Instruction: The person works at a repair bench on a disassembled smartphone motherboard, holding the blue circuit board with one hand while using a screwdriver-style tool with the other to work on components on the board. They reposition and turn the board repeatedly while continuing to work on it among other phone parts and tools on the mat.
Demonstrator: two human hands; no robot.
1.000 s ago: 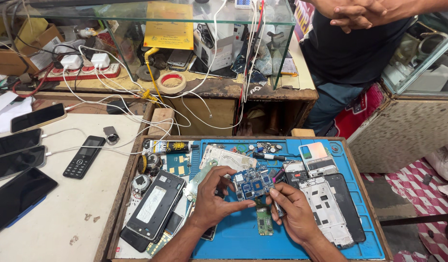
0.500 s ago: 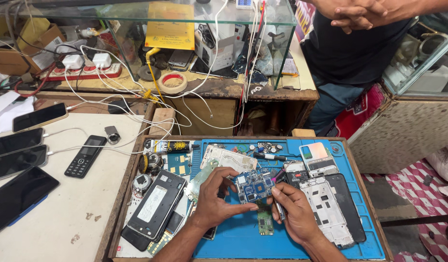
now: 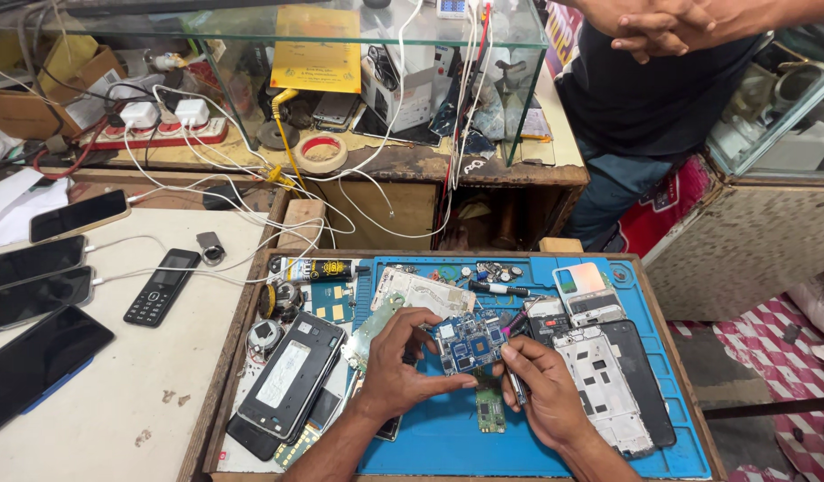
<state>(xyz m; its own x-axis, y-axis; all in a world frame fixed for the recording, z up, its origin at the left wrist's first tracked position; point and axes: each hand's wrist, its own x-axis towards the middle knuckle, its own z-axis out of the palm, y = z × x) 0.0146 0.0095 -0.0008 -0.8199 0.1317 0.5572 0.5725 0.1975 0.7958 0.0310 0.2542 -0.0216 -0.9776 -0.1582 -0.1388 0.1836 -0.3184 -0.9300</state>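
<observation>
Holding a blue circuit board (image 3: 470, 342) over the blue work mat (image 3: 554, 446), the left hand (image 3: 403, 366) pinches the board's left edge between thumb and fingers, grip closed on it. Right hand (image 3: 541, 393) is clenched around a thin tool (image 3: 516, 386), seemingly tweezers or a probe; its tip sits just right of the board, near the lower right corner. Whether the tip touches the board cannot be told.

Relative to the board: small green board (image 3: 489, 412) lies on the mat just below; white phone frame (image 3: 604, 384) to the right; stacked dark phones (image 3: 287, 384) to the left; black pen-like tool (image 3: 499, 289) above. Another person stands well beyond the mat's far edge, hands clasped (image 3: 666, 25).

Judgement on doing the step well: keep the board gripped by its edges only, fingers off the components; brace the right wrist on the mat so the tool tip stays steady; tilt the board toward the light; keep it low over the mat so any loosened part lands there.
</observation>
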